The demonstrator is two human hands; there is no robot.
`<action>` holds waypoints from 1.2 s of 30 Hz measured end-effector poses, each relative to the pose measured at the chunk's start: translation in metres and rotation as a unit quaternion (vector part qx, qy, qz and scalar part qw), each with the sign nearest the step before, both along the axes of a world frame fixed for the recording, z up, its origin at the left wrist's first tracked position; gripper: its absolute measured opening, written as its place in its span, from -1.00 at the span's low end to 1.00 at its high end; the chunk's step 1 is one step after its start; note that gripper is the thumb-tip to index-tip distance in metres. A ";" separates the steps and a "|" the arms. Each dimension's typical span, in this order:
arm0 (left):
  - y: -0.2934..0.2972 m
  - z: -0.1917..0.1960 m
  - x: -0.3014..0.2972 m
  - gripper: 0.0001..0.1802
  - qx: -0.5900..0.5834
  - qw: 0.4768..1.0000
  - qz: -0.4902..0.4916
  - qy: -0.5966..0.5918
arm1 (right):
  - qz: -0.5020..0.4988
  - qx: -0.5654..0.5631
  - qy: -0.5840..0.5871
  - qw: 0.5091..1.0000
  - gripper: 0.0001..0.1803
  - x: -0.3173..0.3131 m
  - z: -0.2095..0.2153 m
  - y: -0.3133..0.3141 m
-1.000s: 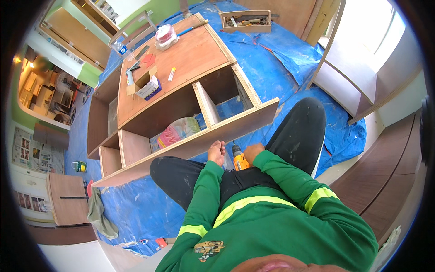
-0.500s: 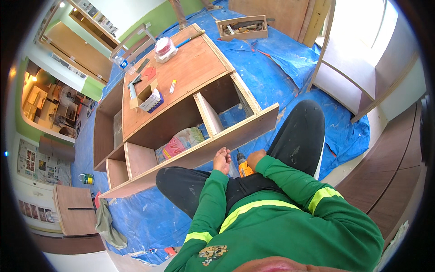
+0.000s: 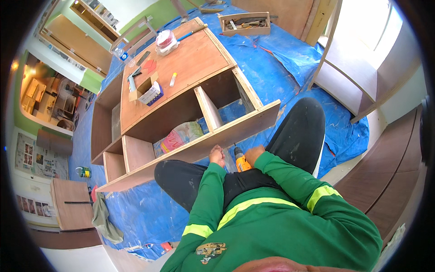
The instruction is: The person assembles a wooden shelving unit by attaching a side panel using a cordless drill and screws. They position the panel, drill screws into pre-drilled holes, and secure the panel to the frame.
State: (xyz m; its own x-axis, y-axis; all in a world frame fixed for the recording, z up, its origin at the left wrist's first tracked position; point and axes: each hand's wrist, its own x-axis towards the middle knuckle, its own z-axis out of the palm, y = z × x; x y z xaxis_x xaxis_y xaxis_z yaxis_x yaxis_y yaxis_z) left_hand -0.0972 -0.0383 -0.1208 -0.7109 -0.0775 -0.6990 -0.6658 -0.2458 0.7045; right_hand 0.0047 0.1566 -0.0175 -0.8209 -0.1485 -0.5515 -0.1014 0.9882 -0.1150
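Between my knees, an orange-and-black power drill point(image 3: 242, 162) points its bit up and away from me, toward the long front board of a wooden cabinet frame point(image 3: 199, 148). My right hand point(image 3: 254, 154) is closed at the drill's right side, around its handle, which is mostly hidden. Just left of the drill, my left hand point(image 3: 217, 156) is raised with its fingers curled together. Whatever those fingers may hold is too small to make out. That hand is close to the board, and the drill's tip is a little short of it.
On the cabinet's panel lie an opened small box point(image 3: 148, 93), a yellow-and-white tube point(image 3: 173, 80), a hammer point(image 3: 192, 31) and a wrapped pink container point(image 3: 166, 41). A plastic bag point(image 3: 181, 136) lies inside the frame. A wooden tool tray point(image 3: 245, 25) stands on blue sheeting point(image 3: 276, 59).
The drill and my right hand have shifted slightly away from me. My left hand has moved a little left and stays curled. The view has tilted slightly.
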 end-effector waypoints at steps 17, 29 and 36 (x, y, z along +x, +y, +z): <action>-0.013 -0.083 -0.033 -0.81 0.051 0.987 -0.052 -0.143 | 0.074 -0.040 0.065 0.994 -0.73 0.000 -0.006 -0.003; -0.001 -0.069 -0.031 -0.79 0.073 0.987 -0.068 -0.123 | 0.046 -0.046 0.049 0.997 -0.76 -0.002 -0.006 -0.003; 0.019 -0.031 -0.024 -0.83 0.062 0.989 -0.060 -0.122 | 0.044 -0.039 0.043 0.997 -0.76 0.001 -0.001 0.002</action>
State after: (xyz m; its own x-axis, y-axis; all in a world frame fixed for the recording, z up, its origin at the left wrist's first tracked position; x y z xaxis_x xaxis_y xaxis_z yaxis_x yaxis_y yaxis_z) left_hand -0.1213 -0.0197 -0.1521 -0.5191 0.0940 -0.8496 -0.8416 -0.2301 0.4887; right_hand 0.0057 0.1582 -0.0188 -0.8466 -0.2618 -0.4633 -0.2005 0.9634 -0.1779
